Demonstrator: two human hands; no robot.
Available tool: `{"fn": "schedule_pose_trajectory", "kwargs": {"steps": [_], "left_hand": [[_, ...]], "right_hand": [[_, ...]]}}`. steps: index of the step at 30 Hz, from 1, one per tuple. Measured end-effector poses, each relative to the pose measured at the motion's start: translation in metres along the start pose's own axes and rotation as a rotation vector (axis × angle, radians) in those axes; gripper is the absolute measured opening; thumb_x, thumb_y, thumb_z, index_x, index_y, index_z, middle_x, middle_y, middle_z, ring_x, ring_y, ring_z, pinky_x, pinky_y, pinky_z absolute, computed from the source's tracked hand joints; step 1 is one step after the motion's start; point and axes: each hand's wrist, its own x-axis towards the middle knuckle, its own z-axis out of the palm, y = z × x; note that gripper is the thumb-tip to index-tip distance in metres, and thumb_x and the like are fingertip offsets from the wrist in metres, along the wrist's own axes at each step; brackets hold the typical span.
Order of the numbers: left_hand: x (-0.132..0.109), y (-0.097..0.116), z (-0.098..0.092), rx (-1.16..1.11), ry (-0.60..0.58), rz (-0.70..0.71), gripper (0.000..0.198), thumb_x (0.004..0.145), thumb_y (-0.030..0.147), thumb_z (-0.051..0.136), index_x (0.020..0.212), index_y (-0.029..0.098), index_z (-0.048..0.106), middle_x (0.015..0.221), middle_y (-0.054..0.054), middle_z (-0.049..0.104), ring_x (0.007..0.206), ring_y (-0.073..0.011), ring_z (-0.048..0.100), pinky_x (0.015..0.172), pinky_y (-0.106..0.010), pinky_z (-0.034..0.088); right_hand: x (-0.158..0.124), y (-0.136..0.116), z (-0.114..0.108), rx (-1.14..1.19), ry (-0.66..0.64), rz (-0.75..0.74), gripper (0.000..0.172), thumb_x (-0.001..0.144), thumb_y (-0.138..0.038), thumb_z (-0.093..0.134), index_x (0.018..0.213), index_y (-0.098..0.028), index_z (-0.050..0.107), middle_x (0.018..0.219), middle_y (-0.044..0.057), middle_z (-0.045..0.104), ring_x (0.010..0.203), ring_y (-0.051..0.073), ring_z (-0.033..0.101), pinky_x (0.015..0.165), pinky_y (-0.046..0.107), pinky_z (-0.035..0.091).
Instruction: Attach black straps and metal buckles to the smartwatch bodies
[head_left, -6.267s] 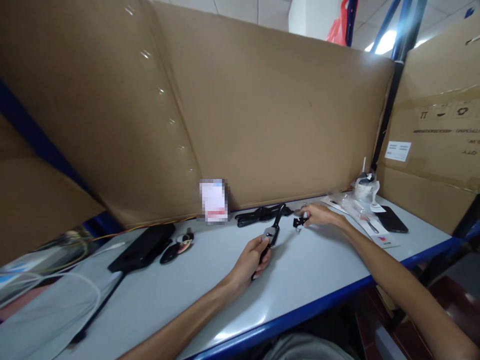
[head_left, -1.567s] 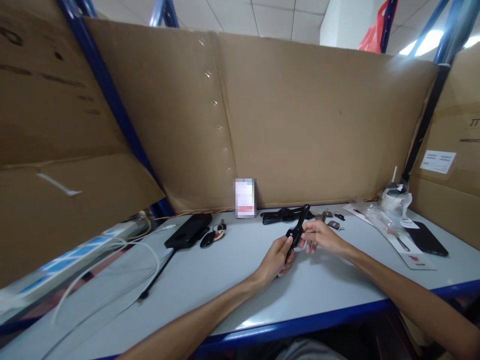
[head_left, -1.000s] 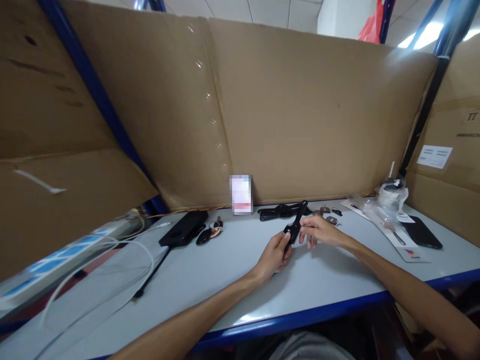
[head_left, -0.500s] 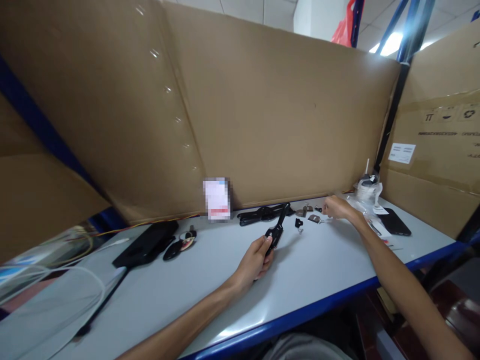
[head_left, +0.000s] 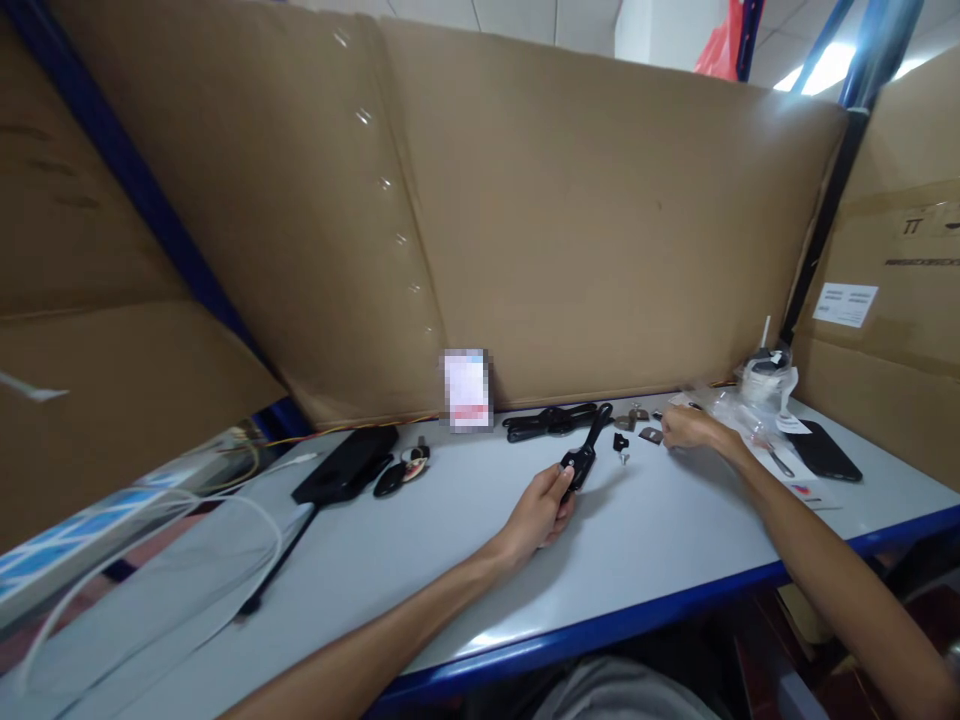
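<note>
My left hand is closed round the lower end of a black plastic handle, which is held tilted above the table with its narrow end pointing up and away. My right hand is low over the table at the back right, its fingers pinched together. Whatever is between those fingers is too small to make out. Beside them lie flat grey metal pieces. A small black part and a silver screw rest between my two hands. More black handles lie behind.
A black phone, clear plastic bags and a wrapped cup are at the right. Leftward are a key fob, a black device and white cables. Cardboard walls the back; the table has a blue edge.
The view has turned slightly left. My right hand has come a little nearer to me, closer to the flat metal pieces. My left hand keeps its hold on the black handle.
</note>
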Motion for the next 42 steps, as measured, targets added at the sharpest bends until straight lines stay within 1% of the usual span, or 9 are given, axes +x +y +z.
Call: {"fn": "schedule_pose_trajectory", "kwargs": {"steps": [9, 11, 14, 18, 21, 24, 28, 34, 42], "left_hand": [[0.003, -0.003, -0.001, -0.002, -0.012, -0.015, 0.044, 0.086, 0.063, 0.055, 0.080, 0.024, 0.035, 0.054, 0.011, 0.037, 0.037, -0.0041, 0.022, 0.031, -0.015, 0.015], [0.004, -0.003, -0.001, 0.007, -0.016, -0.016, 0.042, 0.087, 0.061, 0.053, 0.081, 0.024, 0.035, 0.053, 0.011, 0.036, 0.037, -0.0043, 0.022, 0.031, -0.016, 0.016], [0.006, -0.003, 0.000, 0.013, -0.022, -0.016, 0.040, 0.089, 0.060, 0.052, 0.081, 0.024, 0.035, 0.053, 0.011, 0.036, 0.036, -0.0045, 0.022, 0.031, -0.016, 0.016], [0.005, 0.000, 0.002, 0.016, -0.013, -0.032, 0.035, 0.092, 0.055, 0.049, 0.082, 0.023, 0.036, 0.053, 0.011, 0.037, 0.036, -0.0046, 0.022, 0.032, -0.016, 0.015], [0.004, 0.004, 0.004, 0.042, -0.002, -0.061, 0.031, 0.096, 0.049, 0.044, 0.082, 0.023, 0.037, 0.054, 0.010, 0.038, 0.037, -0.0045, 0.024, 0.034, -0.016, 0.016], [0.003, 0.007, 0.006, 0.075, 0.005, -0.092, 0.027, 0.100, 0.042, 0.039, 0.082, 0.022, 0.038, 0.053, 0.010, 0.037, 0.036, -0.0046, 0.025, 0.034, -0.016, 0.016], [0.004, 0.007, 0.007, 0.091, 0.014, -0.116, 0.025, 0.101, 0.036, 0.033, 0.081, 0.022, 0.037, 0.053, 0.010, 0.037, 0.036, -0.0046, 0.024, 0.034, -0.016, 0.017], [0.006, 0.003, 0.006, 0.066, -0.006, -0.076, 0.030, 0.098, 0.046, 0.043, 0.081, 0.022, 0.039, 0.053, 0.010, 0.038, 0.036, -0.0045, 0.025, 0.035, -0.016, 0.017], [0.007, 0.004, 0.002, 0.013, -0.060, -0.077, 0.042, 0.090, 0.059, 0.052, 0.076, 0.022, 0.040, 0.054, 0.010, 0.036, 0.037, -0.0042, 0.024, 0.037, -0.019, 0.013]], "right_hand": [[-0.005, 0.002, -0.004, 0.113, 0.018, -0.044, 0.009, 0.069, -0.013, 0.063, 0.069, -0.013, 0.072, 0.065, 0.006, 0.068, 0.059, 0.016, 0.061, 0.051, 0.022, 0.040], [-0.008, 0.001, -0.010, 0.329, 0.045, -0.107, 0.008, 0.071, -0.018, 0.064, 0.072, -0.013, 0.070, 0.067, 0.005, 0.068, 0.060, 0.015, 0.061, 0.050, 0.021, 0.043], [-0.018, -0.017, -0.019, 0.814, 0.125, -0.303, 0.015, 0.071, -0.028, 0.070, 0.076, -0.014, 0.067, 0.069, 0.004, 0.067, 0.061, 0.015, 0.061, 0.048, 0.021, 0.047], [-0.038, -0.066, -0.016, 1.047, 0.264, -0.489, 0.023, 0.073, -0.037, 0.073, 0.079, -0.017, 0.066, 0.071, 0.002, 0.066, 0.059, 0.013, 0.058, 0.050, 0.023, 0.049], [-0.047, -0.099, -0.006, 0.952, 0.387, -0.548, 0.011, 0.078, -0.028, 0.071, 0.078, -0.017, 0.070, 0.071, 0.001, 0.067, 0.063, 0.012, 0.058, 0.058, 0.024, 0.047], [-0.045, -0.115, 0.004, 0.807, 0.483, -0.568, 0.004, 0.078, -0.018, 0.071, 0.074, -0.018, 0.074, 0.071, 0.000, 0.067, 0.067, 0.013, 0.058, 0.065, 0.025, 0.044], [-0.039, -0.117, 0.011, 0.787, 0.489, -0.549, 0.005, 0.078, -0.014, 0.073, 0.076, -0.017, 0.075, 0.071, 0.000, 0.065, 0.067, 0.013, 0.057, 0.065, 0.025, 0.042], [-0.038, -0.119, 0.016, 0.713, 0.510, -0.566, 0.008, 0.081, -0.012, 0.071, 0.079, -0.017, 0.075, 0.073, 0.001, 0.065, 0.070, 0.013, 0.058, 0.066, 0.025, 0.041], [-0.046, -0.120, 0.014, 0.194, 0.609, -0.735, 0.021, 0.090, -0.008, 0.056, 0.076, -0.016, 0.068, 0.079, 0.005, 0.061, 0.076, 0.016, 0.052, 0.066, 0.028, 0.034]]}}
